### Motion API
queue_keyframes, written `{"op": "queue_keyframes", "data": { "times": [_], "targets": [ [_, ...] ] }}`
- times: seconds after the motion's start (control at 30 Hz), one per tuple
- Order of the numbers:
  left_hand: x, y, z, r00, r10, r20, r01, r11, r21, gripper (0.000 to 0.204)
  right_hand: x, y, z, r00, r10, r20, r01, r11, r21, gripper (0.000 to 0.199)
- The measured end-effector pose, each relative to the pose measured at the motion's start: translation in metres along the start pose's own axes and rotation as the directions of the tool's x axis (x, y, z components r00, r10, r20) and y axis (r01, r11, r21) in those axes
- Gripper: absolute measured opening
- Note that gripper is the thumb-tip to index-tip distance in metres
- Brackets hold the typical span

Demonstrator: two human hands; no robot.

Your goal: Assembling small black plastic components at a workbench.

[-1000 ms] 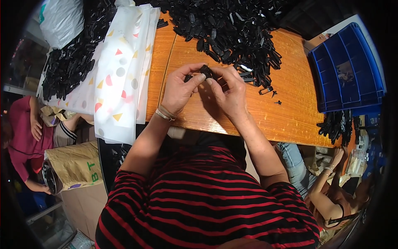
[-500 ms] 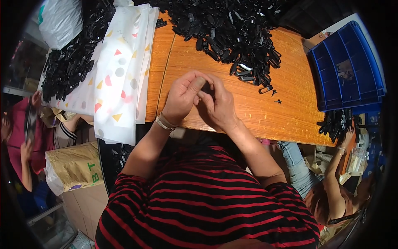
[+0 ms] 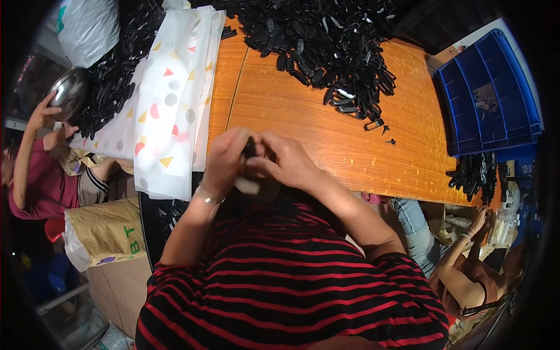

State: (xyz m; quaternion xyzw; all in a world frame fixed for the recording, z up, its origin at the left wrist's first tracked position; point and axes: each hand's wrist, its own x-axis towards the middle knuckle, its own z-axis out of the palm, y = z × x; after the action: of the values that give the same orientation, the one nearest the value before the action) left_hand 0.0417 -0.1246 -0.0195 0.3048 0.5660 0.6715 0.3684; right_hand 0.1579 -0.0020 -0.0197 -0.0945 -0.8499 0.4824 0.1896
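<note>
Close to my body, at the table's near edge, a small black plastic part [image 3: 251, 147] sits between my two hands. Its exact kind is hidden by the fingers. My left hand [image 3: 223, 162] is closed on it from the left, thumb on top. From the other side my right hand [image 3: 286, 158] pinches at it with thumb and curled fingers. A large heap of black plastic clip-like pieces [image 3: 326, 46] covers the far part of the wooden table [image 3: 274, 105]. A few loose pieces, among them a small rectangular frame [image 3: 373, 125], lie at the heap's near right end.
Patterned plastic sheeting [image 3: 169, 111] drapes over the left side, with more black pieces [image 3: 108, 105] beyond. A blue crate [image 3: 487, 96] stands at right above another black pile [image 3: 475, 178]. One co-worker [image 3: 44, 175] at left holds a metal bowl [image 3: 70, 93]; another [image 3: 466, 268] sits at right.
Both my hands have come down toward my body and moved apart slightly, showing the black part between them. The left co-worker has raised a metal bowl over the pile.
</note>
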Motion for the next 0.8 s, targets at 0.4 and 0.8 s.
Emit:
{"op": "queue_keyframes", "data": {
  "times": [0.4, 0.8],
  "targets": [
    [-0.166, -0.056, -0.165, 0.835, -0.261, -0.484, 0.54, 0.218, 0.813, 0.025, 0.07, 0.05, -0.108, 0.999, -0.05, -0.017, -0.001, 0.308, -0.951, 0.029],
    [-0.124, 0.033, -0.096, 0.745, -0.665, -0.053, 0.193, 0.139, 0.971, 0.023, 0.063, 0.045, -0.08, 0.966, -0.229, 0.116, 0.248, 0.708, -0.661, 0.026]
  ]
}}
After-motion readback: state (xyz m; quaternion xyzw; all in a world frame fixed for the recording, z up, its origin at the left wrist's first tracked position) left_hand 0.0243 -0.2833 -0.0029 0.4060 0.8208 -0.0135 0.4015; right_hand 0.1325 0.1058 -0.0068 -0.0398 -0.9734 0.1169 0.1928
